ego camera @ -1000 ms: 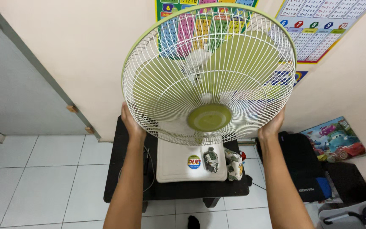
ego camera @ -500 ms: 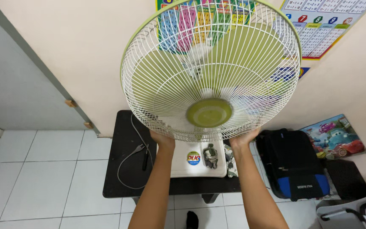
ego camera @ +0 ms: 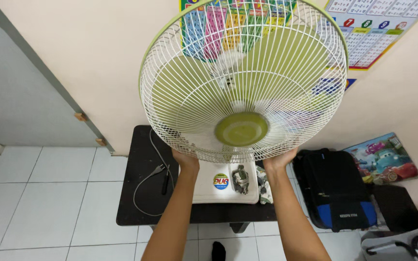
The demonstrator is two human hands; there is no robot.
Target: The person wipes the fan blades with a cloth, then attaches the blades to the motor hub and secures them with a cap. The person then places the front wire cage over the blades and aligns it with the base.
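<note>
Here 2 hands' fingers (ego camera: 186, 158) cup the fan cage (ego camera: 243, 79) underneath.

Fan (ego camera: 243, 82) fills upper centre of frame, base on table (ego camera: 141, 203) at lower centre. Left hand (ego camera: 186, 159) and right hand (ego camera: 279, 158) under its lower rim. Cable (ego camera: 151, 181) on table, left. Bag (ego camera: 337, 193) on floor, right.

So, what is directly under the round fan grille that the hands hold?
Under the fan grille sits the white fan base with stickers, on a black table, beside a loose grey cord. The grille and both hands cover the base's far part.
</note>
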